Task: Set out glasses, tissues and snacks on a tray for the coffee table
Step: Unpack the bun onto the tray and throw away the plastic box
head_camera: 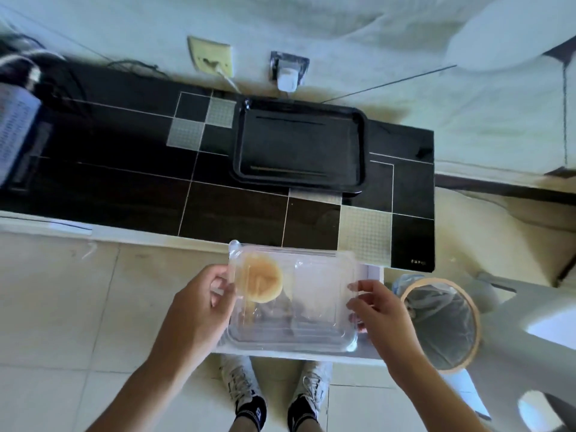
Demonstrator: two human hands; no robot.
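I hold a clear plastic snack box (311, 294) at waist height, in front of the table's near edge. A round tan pastry (261, 280) lies in its far left corner; the other compartments look bare. My left hand (199, 304) grips the box's left edge and my right hand (378, 310) grips its right edge. A black rectangular tray (299, 185) lies on the black tiled table (124, 182), nothing on it, beyond the box.
A waste bin with a tan rim (467, 307) stands on the floor at my right. A wall socket with a white plug (288, 77) sits behind the tray. Dark cables and a printed pack (15, 126) occupy the table's left end. A white chair (530, 353) is at the right.
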